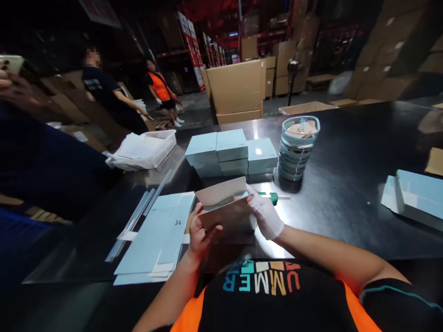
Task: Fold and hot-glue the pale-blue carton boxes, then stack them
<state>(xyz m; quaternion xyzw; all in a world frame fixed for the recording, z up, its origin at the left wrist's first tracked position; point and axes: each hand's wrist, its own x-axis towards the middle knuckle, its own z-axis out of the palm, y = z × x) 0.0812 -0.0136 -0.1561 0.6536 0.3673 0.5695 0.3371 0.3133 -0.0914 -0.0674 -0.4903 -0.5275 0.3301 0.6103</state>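
A small folding carton [224, 213], with its brownish-grey cardboard side showing, is held between my two hands above the near part of the table. My bare left hand [201, 233] grips its left side, thumb and fingers bent around the edge. My right hand [266, 216], in a white glove, pinches the right end. Something pale blue shows inside the carton's opening, too little to name. Left of my hands lie flat light-blue cartons [155, 237]. Behind the held carton stand light-blue boxes [231, 139] in a stacked group. A green-handled tool [272, 198] lies just beyond my right hand.
A stack of what look like clear tape rolls [296, 157] stands right of the boxes. More light-blue boxes [418, 196] lie far right. Clear strips [136, 214] and a white basket [161, 150] are at left. People stand beyond the dark table [346, 161].
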